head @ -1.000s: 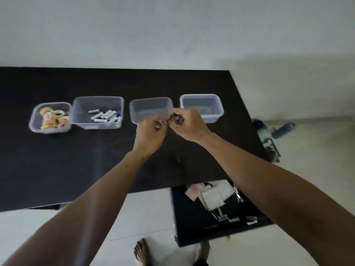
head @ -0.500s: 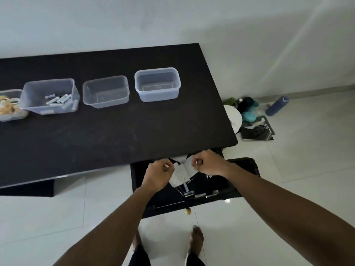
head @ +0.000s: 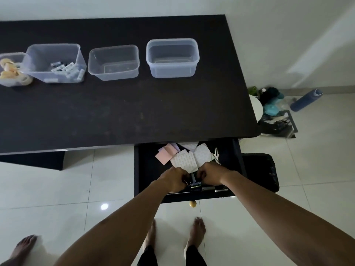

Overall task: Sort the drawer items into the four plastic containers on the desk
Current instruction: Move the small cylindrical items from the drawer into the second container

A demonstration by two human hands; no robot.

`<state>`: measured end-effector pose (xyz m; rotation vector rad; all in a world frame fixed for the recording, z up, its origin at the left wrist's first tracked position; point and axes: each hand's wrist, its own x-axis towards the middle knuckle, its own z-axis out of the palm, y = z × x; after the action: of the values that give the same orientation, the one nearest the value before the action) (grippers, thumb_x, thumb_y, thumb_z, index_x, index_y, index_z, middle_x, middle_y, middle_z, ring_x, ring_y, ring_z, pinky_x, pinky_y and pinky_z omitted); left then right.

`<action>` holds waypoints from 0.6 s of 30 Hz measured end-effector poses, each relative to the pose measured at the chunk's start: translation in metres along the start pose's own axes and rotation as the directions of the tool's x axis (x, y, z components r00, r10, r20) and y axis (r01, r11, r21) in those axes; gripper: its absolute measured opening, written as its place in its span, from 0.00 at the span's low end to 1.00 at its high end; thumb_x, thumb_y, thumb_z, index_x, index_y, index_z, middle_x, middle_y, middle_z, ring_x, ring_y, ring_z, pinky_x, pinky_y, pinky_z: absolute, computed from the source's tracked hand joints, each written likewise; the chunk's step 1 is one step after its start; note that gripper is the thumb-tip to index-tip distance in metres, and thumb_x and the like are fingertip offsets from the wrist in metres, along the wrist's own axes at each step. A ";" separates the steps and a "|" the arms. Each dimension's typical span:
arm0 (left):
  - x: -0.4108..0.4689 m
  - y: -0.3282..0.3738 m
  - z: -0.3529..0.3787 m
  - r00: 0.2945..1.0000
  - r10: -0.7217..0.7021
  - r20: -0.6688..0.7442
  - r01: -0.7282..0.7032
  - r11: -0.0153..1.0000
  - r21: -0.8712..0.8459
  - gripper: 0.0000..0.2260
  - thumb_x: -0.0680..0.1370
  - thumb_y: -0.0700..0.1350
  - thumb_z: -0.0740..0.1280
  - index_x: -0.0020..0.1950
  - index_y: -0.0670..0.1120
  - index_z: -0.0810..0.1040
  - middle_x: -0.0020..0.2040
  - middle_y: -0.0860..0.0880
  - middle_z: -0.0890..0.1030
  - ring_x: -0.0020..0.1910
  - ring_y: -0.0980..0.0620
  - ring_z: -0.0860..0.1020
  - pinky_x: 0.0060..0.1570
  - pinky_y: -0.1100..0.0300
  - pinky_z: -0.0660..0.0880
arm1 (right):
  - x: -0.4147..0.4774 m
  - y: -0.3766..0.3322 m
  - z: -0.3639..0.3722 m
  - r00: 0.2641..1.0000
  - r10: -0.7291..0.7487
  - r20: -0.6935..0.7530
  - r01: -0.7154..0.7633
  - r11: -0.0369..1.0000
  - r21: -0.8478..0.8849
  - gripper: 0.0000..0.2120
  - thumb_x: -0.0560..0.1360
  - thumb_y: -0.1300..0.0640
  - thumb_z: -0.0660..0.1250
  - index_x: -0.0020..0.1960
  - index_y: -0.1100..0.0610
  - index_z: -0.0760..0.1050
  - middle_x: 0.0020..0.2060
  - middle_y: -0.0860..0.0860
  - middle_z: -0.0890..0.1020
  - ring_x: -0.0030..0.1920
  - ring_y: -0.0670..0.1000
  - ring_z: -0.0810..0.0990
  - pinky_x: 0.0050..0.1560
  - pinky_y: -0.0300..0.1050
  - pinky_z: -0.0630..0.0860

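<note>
Four clear plastic containers stand in a row on the black desk. The leftmost container holds tape rolls and the second container holds several batteries. The third container and fourth container look empty. Below the desk's right end an open black drawer holds pink notes, white dotted sheets and small dark items at its front. My left hand and my right hand are in the drawer, fingers curled down over the dark items. The fingertips are hidden.
A round brass knob sticks out of the drawer front. A black bag sits right of the drawer. A blue bottle, a white stool and clutter lie on the tiled floor. My bare feet are below.
My hands came down from above the third container to the open drawer. They now reach lower, onto the dark items at its front. The view has tilted down.
</note>
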<state>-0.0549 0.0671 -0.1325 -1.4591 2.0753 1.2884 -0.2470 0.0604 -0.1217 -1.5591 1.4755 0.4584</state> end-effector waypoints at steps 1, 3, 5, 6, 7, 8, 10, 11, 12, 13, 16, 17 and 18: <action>0.002 -0.002 0.001 1.000 0.007 0.010 -0.008 1.000 0.026 0.15 0.73 0.46 0.68 0.60 0.56 0.82 0.56 0.51 0.83 0.56 0.49 0.80 0.56 0.54 0.78 | 0.003 -0.001 0.002 1.000 0.000 0.002 0.000 1.000 -0.028 0.13 0.70 0.60 0.69 0.52 0.47 0.84 0.52 0.48 0.84 0.53 0.51 0.81 0.55 0.46 0.80; 0.005 -0.006 0.003 0.999 0.036 0.011 -0.037 0.996 0.084 0.15 0.74 0.46 0.69 0.60 0.57 0.82 0.55 0.51 0.83 0.54 0.49 0.80 0.54 0.54 0.78 | 0.008 -0.005 0.007 1.000 -0.003 -0.010 0.002 0.995 -0.096 0.12 0.68 0.56 0.71 0.51 0.47 0.84 0.52 0.50 0.84 0.53 0.53 0.82 0.53 0.47 0.80; 0.010 -0.009 0.004 0.996 0.091 0.008 -0.091 0.979 0.180 0.14 0.74 0.46 0.69 0.58 0.57 0.83 0.53 0.50 0.83 0.52 0.47 0.81 0.52 0.52 0.79 | 0.012 -0.009 0.013 0.999 -0.016 -0.040 0.009 0.984 -0.179 0.10 0.68 0.53 0.72 0.49 0.49 0.84 0.51 0.53 0.83 0.51 0.56 0.82 0.47 0.46 0.78; 0.013 -0.009 0.004 0.993 0.118 0.015 -0.118 0.962 0.245 0.14 0.74 0.46 0.68 0.58 0.56 0.83 0.53 0.49 0.83 0.52 0.46 0.81 0.51 0.52 0.79 | 0.014 -0.011 0.015 0.998 -0.029 -0.055 0.016 0.974 -0.224 0.10 0.69 0.52 0.71 0.49 0.50 0.83 0.50 0.54 0.83 0.51 0.57 0.82 0.45 0.45 0.75; 0.016 -0.008 0.005 0.991 0.134 0.023 -0.134 0.939 0.317 0.14 0.74 0.45 0.68 0.59 0.55 0.82 0.53 0.48 0.82 0.52 0.45 0.81 0.49 0.53 0.78 | 0.015 -0.013 0.017 0.997 -0.037 -0.067 0.018 0.964 -0.266 0.10 0.70 0.52 0.70 0.50 0.52 0.83 0.50 0.55 0.82 0.51 0.58 0.82 0.44 0.44 0.74; 0.018 -0.007 0.004 0.989 0.144 0.033 -0.146 0.910 0.387 0.14 0.75 0.45 0.68 0.60 0.53 0.82 0.54 0.47 0.81 0.53 0.44 0.80 0.47 0.53 0.77 | 0.016 -0.014 0.018 0.996 -0.048 -0.076 0.023 0.954 -0.299 0.11 0.71 0.51 0.69 0.51 0.53 0.82 0.50 0.56 0.82 0.51 0.59 0.82 0.44 0.45 0.73; 0.021 -0.002 0.006 0.986 0.156 0.060 -0.165 0.847 0.506 0.13 0.77 0.45 0.66 0.61 0.47 0.80 0.56 0.44 0.80 0.54 0.42 0.80 0.46 0.52 0.74 | 0.017 -0.013 0.019 0.994 -0.064 -0.088 0.032 0.945 -0.325 0.10 0.73 0.52 0.67 0.51 0.54 0.82 0.50 0.57 0.82 0.52 0.59 0.82 0.46 0.46 0.74; 0.022 0.001 0.007 0.985 0.156 0.069 -0.168 0.818 0.550 0.13 0.78 0.44 0.66 0.61 0.45 0.79 0.57 0.44 0.80 0.55 0.42 0.80 0.46 0.52 0.74 | 0.017 -0.012 0.019 0.994 -0.067 -0.090 0.034 0.945 -0.325 0.09 0.74 0.53 0.67 0.50 0.54 0.82 0.50 0.58 0.82 0.51 0.60 0.82 0.46 0.47 0.75; 0.023 0.004 0.008 0.985 0.153 0.080 -0.171 0.796 0.581 0.12 0.79 0.42 0.65 0.61 0.43 0.79 0.58 0.43 0.80 0.56 0.42 0.80 0.46 0.52 0.74 | 0.017 -0.011 0.019 0.993 -0.073 -0.088 0.041 0.945 -0.324 0.09 0.74 0.53 0.66 0.49 0.55 0.82 0.50 0.58 0.82 0.51 0.60 0.82 0.45 0.47 0.74; 0.024 0.005 0.009 0.985 0.151 0.088 -0.174 0.781 0.600 0.11 0.79 0.40 0.65 0.61 0.42 0.78 0.58 0.43 0.80 0.56 0.42 0.80 0.47 0.52 0.74 | 0.017 -0.009 0.020 0.994 -0.076 -0.083 0.046 0.945 -0.324 0.09 0.74 0.53 0.66 0.49 0.55 0.82 0.49 0.58 0.82 0.50 0.60 0.82 0.44 0.46 0.74; 0.023 0.003 0.008 0.977 0.184 0.111 -0.213 0.757 0.618 0.12 0.78 0.38 0.66 0.61 0.42 0.79 0.58 0.43 0.79 0.57 0.42 0.80 0.45 0.53 0.73 | 0.013 -0.009 0.021 0.993 -0.092 -0.073 0.065 0.948 -0.312 0.07 0.73 0.54 0.67 0.45 0.55 0.82 0.47 0.58 0.83 0.47 0.60 0.82 0.40 0.45 0.71; 0.022 -0.001 0.008 0.972 0.199 0.122 -0.231 0.754 0.615 0.12 0.78 0.38 0.67 0.61 0.43 0.79 0.57 0.44 0.79 0.56 0.43 0.80 0.44 0.54 0.73 | 0.011 -0.010 0.022 0.993 -0.097 -0.065 0.074 0.951 -0.299 0.05 0.73 0.55 0.68 0.42 0.54 0.82 0.46 0.58 0.83 0.47 0.59 0.82 0.40 0.44 0.70; 0.021 -0.005 0.009 0.968 0.214 0.134 -0.250 0.751 0.611 0.12 0.77 0.38 0.67 0.61 0.44 0.79 0.57 0.45 0.79 0.56 0.43 0.80 0.44 0.54 0.73 | 0.010 -0.010 0.022 0.993 -0.103 -0.057 0.083 0.956 -0.282 0.04 0.72 0.56 0.69 0.40 0.52 0.81 0.47 0.58 0.83 0.48 0.59 0.82 0.40 0.43 0.69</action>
<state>-0.0621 0.0607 -0.1538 -0.8719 2.3753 0.5735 -0.2285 0.0712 -0.1370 -1.8758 1.4292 0.5814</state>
